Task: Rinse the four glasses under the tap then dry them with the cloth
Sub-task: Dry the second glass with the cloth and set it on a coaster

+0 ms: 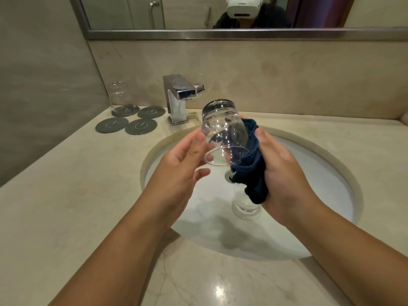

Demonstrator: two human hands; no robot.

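Left hand [178, 164] and right hand [284, 171]: bare, both forearms uncovered. Reflection in the steel-framed wall mirror [220, 33]: white rounded plastic headset [244, 6] with side straps; dark loose fabric top [271, 18] covering the shoulders.

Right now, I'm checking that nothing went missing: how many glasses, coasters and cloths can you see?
Glasses: 3 (back-left glass, held glass, basin glass)
Coasters: 4
Blue cloth: 1
Total: 8
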